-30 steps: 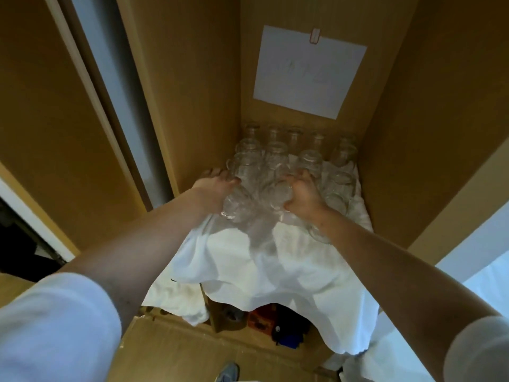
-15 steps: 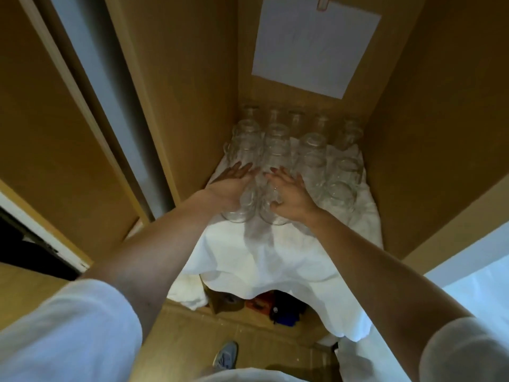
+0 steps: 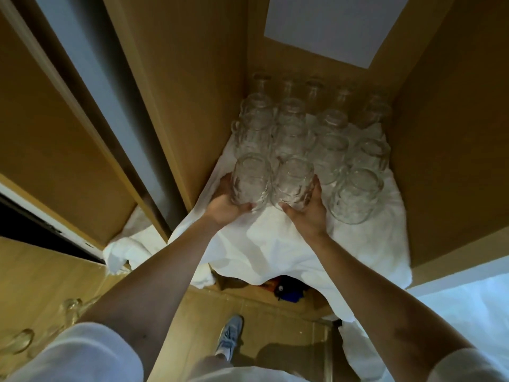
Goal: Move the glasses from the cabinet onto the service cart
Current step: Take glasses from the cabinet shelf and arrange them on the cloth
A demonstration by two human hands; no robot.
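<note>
The wooden cabinet (image 3: 192,78) stands open, its shelf draped with a white cloth (image 3: 275,244). Rows of upturned glass mugs (image 3: 330,150) fill the shelf toward the back. At the front, the left hand (image 3: 224,205) cups one glass mug (image 3: 250,181) and the right hand (image 3: 308,213) cups another (image 3: 293,183), the two touching side by side.

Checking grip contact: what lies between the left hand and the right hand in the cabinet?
In the head view, two glasses side by side: left hand cups the left glass, right hand the right glass.
</note>
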